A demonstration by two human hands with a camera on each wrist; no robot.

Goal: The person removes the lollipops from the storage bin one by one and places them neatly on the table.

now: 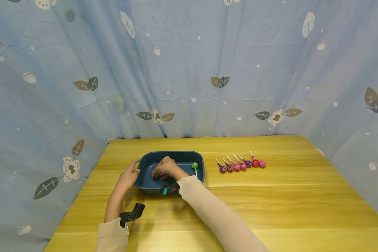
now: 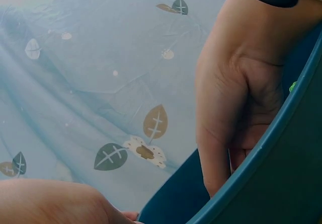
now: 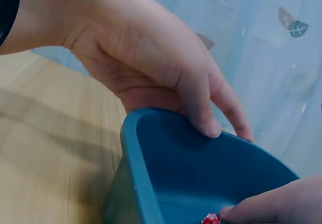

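Note:
A dark blue plastic bin stands on the table. My left hand grips its left rim, thumb on the inner side in the right wrist view. Reaching down into the bin, my right hand has its fingers curled at a lollipop with a red and green wrapper, near the left end. The right wrist view shows a fingertip against the red wrapper; the stick is hidden. A green lollipop with a white stick leans inside the bin's right end.
Several wrapped lollipops, purple, pink and red, lie in a row on the wooden table right of the bin, sticks pointing away. A blue patterned curtain hangs behind and beside the table.

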